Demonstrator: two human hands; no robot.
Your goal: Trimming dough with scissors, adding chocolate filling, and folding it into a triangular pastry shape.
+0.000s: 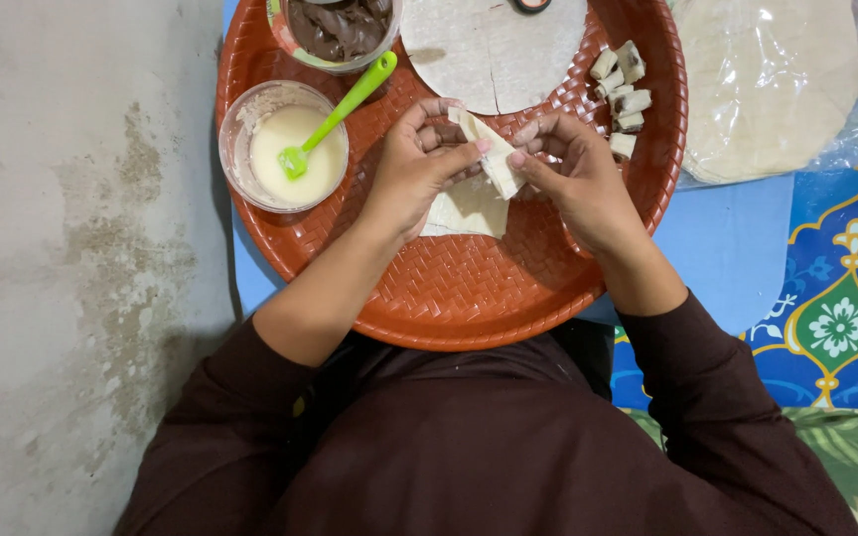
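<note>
Pinched thin, limp wrapper (494, 159) between left hand (419, 164) and right hand (573, 179) fingertips; judged light, tear-prone, best gripped at folded edge.

A woven tray on a mat-covered floor

A round orange-brown woven tray (469, 298) rests on a light blue surface (727, 248), whose kind cannot be told, with bare grey concrete floor (71, 248) to its left. At the upper right, a clear plastic bag of flat round wrappers (777, 89) lies just beside the tray's rim. A blue patterned mat (846, 298) with green and yellow ornaments covers the right side.
</note>
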